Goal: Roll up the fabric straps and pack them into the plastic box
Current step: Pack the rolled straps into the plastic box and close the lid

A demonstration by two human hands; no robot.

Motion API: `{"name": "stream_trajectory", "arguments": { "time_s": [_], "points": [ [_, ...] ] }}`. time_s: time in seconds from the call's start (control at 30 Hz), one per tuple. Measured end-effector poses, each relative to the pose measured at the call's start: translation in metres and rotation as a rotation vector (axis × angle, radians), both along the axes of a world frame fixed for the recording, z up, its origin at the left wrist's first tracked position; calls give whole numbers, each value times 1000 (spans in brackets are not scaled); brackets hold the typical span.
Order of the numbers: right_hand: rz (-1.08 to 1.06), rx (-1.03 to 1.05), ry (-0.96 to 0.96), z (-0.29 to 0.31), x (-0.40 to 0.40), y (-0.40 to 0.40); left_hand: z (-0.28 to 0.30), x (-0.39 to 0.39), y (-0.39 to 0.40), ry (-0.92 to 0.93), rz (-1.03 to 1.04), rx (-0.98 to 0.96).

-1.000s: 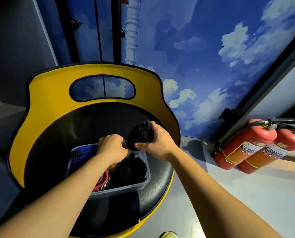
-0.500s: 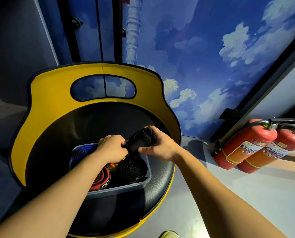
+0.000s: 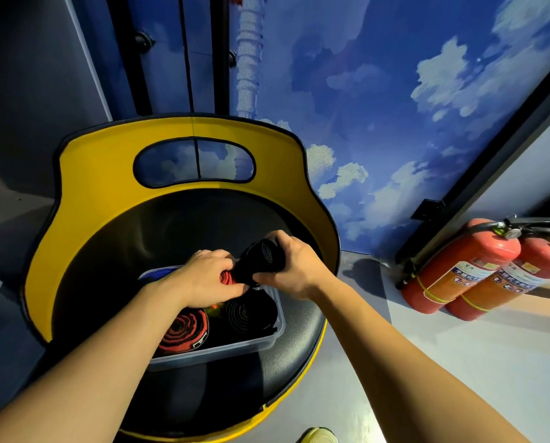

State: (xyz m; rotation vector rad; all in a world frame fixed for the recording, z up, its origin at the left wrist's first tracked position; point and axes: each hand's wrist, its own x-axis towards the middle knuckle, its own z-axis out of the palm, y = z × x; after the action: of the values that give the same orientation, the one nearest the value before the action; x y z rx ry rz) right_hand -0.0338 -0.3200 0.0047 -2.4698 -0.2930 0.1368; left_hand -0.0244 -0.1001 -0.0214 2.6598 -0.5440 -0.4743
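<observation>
1. I see my right hand point(image 3: 294, 266) gripping a rolled black strap point(image 3: 262, 260) above the plastic box point(image 3: 235, 345).
2. My left hand point(image 3: 204, 279) pinches its red-lined end.
3. The box, on a chair seat point(image 3: 286, 362), contains a red-black roll point(image 3: 184, 330) and a black roll point(image 3: 246, 314).

Blue sky-and-cloud mural wall point(image 3: 379, 91) behind a round chair point(image 3: 107, 174) with yellow back and black seat. Grey wall panel point(image 3: 27, 91) at left. 2 red extinguishers point(image 3: 478, 270) lean at right on pale grey floor point(image 3: 459, 362). Dim light.
</observation>
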Motion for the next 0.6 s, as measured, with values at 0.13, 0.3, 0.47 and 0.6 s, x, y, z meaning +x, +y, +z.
{"name": "stream_trajectory", "arguments": {
  "time_s": [0.13, 0.3, 0.47, 0.6],
  "points": [
    [12, -98, -12, 6, -3, 6, 1, 2, 2, -48, 14, 3],
    [-1, -181, -9, 14, -7, 16, 3, 2, 2, -30, 78, -3],
    [-22, -275, -33, 10, -10, 30, 2, 4, 3, -11, 94, -34],
    [9, -245, 16, 14, -4, 26, -1, 4, 5, -39, 111, -26]
  ]
}}
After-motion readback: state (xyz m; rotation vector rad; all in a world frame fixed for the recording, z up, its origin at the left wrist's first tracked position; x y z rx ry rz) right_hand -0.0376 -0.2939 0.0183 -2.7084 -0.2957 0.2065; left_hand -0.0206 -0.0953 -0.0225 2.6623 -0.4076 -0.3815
